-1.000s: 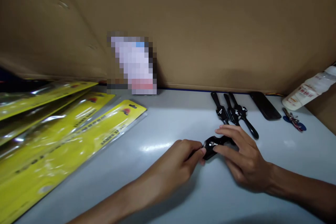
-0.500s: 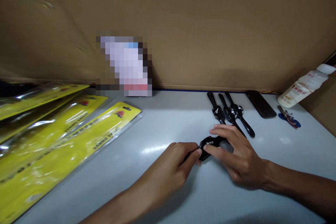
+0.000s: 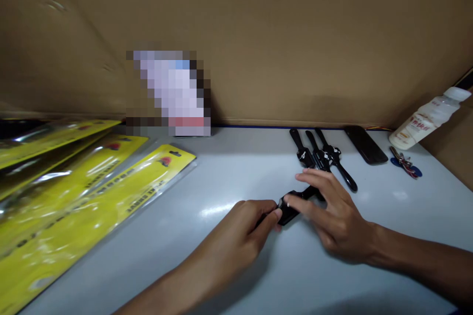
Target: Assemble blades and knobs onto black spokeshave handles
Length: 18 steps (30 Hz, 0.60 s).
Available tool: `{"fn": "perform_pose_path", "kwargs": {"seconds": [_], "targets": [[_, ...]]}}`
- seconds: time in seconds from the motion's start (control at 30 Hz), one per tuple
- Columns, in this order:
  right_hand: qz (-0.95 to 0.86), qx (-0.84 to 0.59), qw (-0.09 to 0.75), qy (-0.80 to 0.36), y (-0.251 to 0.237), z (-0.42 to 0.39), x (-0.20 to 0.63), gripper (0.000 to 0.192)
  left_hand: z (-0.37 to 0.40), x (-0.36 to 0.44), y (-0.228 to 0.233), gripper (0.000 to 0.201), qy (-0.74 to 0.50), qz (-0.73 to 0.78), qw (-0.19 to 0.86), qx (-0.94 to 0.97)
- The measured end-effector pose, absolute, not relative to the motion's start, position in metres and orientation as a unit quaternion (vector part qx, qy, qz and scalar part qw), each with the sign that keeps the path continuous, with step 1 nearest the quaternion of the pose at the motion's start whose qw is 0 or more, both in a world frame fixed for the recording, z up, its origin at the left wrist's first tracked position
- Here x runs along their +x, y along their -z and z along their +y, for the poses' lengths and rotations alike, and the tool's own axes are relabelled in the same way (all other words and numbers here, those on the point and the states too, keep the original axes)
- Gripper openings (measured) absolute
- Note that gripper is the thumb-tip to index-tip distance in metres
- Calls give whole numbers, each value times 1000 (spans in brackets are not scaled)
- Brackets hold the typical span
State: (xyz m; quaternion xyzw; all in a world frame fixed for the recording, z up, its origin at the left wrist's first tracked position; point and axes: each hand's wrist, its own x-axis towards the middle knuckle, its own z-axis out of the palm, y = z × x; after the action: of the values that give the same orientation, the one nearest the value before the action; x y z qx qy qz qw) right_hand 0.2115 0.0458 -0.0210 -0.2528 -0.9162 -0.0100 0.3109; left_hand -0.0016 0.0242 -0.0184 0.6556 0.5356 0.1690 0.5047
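My left hand [image 3: 254, 229] is closed around one handle of a black spokeshave [image 3: 290, 211], holding it just above the grey tabletop. My right hand [image 3: 336, 221] is over the tool's other end with its fingers spread. Its index fingertip, slightly blurred, is at the middle body of the spokeshave, and its remaining fingers are stretched out over the far handle. The thumb of that hand is mostly hidden. Just beyond my right hand, several more black spokeshaves [image 3: 336, 155] lie side by side on the table, partly covered by my fingers.
Yellow cards in clear plastic packaging [image 3: 121, 192] overlap on the left. A blurred-out upright pack [image 3: 185, 93] leans near the cardboard wall [image 3: 258, 34]. A black phone [image 3: 365, 145], keys [image 3: 406, 163] and a white-capped bottle [image 3: 424, 123] are at the back right.
My right index finger has shifted slightly left along the spokeshave body. My left hand keeps its hold. The view has shifted a little.
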Motion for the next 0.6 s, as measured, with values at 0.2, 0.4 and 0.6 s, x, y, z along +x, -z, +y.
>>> {"fn": "perform_pose_path", "kwargs": {"seconds": [0.2, 0.4, 0.6], "targets": [[-909, -264, 322, 19, 22, 46, 211, 33, 24, 0, 16, 38, -171, 541, 508, 648], [-926, -231, 299, 20, 21, 47, 211, 42, 25, 1, 13, 37, -173, 540, 504, 651], [-914, -254, 316, 6, 21, 46, 212, 35, 24, 1, 15, 36, -184, 542, 495, 653]]}}
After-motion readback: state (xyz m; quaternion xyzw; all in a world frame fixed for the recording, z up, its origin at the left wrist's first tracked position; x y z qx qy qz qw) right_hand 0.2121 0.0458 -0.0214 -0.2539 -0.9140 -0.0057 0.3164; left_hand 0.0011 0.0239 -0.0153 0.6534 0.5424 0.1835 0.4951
